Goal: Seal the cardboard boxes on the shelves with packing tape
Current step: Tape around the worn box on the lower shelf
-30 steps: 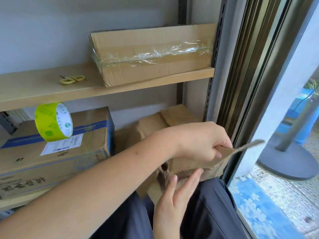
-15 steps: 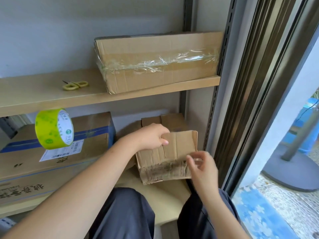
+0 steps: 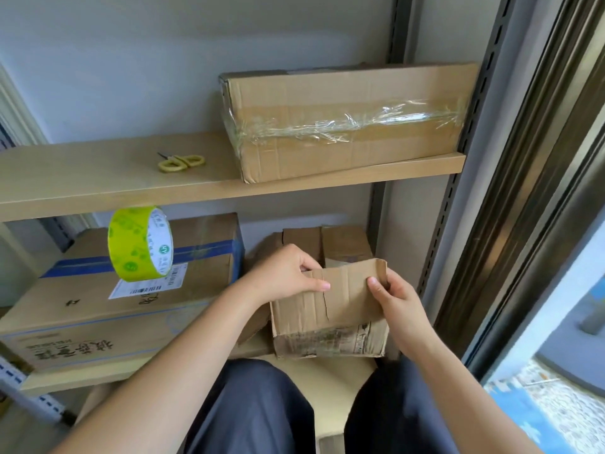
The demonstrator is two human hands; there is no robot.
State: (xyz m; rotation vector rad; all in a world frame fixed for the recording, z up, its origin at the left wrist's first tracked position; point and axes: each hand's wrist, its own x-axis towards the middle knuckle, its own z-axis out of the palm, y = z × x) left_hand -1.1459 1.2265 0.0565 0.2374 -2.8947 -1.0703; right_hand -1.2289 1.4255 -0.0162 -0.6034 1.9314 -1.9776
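Wooden shelves [image 3: 98, 188] on a slotted metal upright are seen against a pale wall, with a glass door frame at the right. On the lower shelf, at its right end, a small worn cardboard box [image 3: 330, 316] is held between two hands. The left hand [image 3: 288, 276] grips the top left edge of the box, its fingers curled over the flap and the thumb laid flat on the front. The right hand [image 3: 396, 303] pinches the top right corner, thumb in front, fingers behind. A green tape roll [image 3: 139, 244] stands on a larger box [image 3: 98, 309] to the left. On the upper shelf, yellow scissors [image 3: 181, 162] lie beside a long taped box [image 3: 347, 119].
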